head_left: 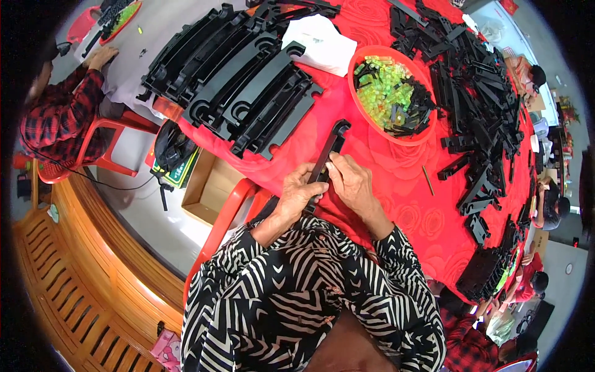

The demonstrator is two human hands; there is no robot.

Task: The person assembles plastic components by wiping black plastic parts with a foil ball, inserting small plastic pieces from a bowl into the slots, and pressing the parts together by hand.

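Between my hands, close to my body, is a long black plastic part (pixel 324 156) with a rounded end, tilted with that end pointing away from me. My left hand (pixel 302 186) is closed around its lower portion, thumb pressed along it. The fingers of my right hand (pixel 351 183) pinch at its right side near the middle; whether a small piece sits under those fingertips is hidden. Just beyond and to the right stands a round red-orange basin (pixel 361 106) holding many small yellow-green translucent pieces (pixel 387 87) and small black pieces (pixel 420 99).
Long black assembled parts (pixel 229 80) lie in rows at the far left of the red tablecloth (pixel 396 180). A white bag (pixel 319 44) is behind them. Loose black pieces (pixel 477 93) heap along the right. A thin stick (pixel 428 180) lies nearby. Other people sit around, one in red plaid (pixel 62 127).
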